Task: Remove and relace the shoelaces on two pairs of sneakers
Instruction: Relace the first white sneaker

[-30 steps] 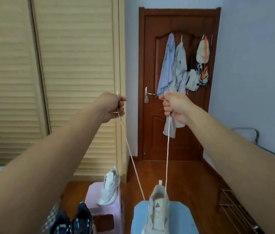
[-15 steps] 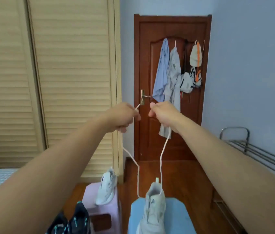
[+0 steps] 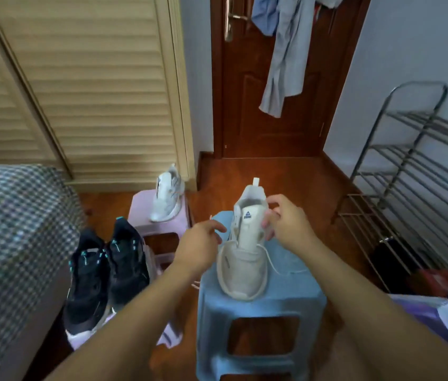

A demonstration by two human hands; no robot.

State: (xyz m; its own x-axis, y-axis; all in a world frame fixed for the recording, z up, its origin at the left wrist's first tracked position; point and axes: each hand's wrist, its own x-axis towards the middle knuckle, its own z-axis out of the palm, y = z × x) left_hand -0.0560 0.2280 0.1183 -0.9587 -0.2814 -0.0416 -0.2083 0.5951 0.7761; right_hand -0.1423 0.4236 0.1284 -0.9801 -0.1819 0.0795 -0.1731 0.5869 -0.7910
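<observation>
1. Hands first: the left hand [image 3: 200, 247] sits just beside the near flank of the white sneaker [image 3: 244, 248], fingers curled with the tips drawn together as if pinching a lace end; the frame is too soft to confirm anything is gripped. The right hand [image 3: 286, 221] is at the far side of the tongue, its fingers bent and pinching toward the collar, likely on lace, though I cannot tell for sure.
2. Lace [image 3: 277, 266]: a thin pale cord trails slack off the shoe's right side across the blue stool [image 3: 261, 306]. It looks limp and round, the sort that slips back through an eyelet when tension drops.
3. Risk, as I judge it: the sneaker stands toe toward the person on the stool's smooth plastic top. A sideways tug from either hand could slide or tip it off the edge.
4. Further risk: the loose tail could snag under the sole or cross itself, giving uneven ends or a skipped eyelet.
5. Shoe surface: woven mesh toe, padded stiff tongue standing upright, rubbery sole rim.
6. Outward: the second white sneaker [image 3: 167, 196] rests on a pale pink stool [image 3: 159, 218], well apart. The black sneakers [image 3: 107, 273] with teal accents sit side by side at left, near a checked fabric edge [image 3: 16, 229].
7. Metal rack [image 3: 415, 171], thin bare tubes, stands at right.
</observation>
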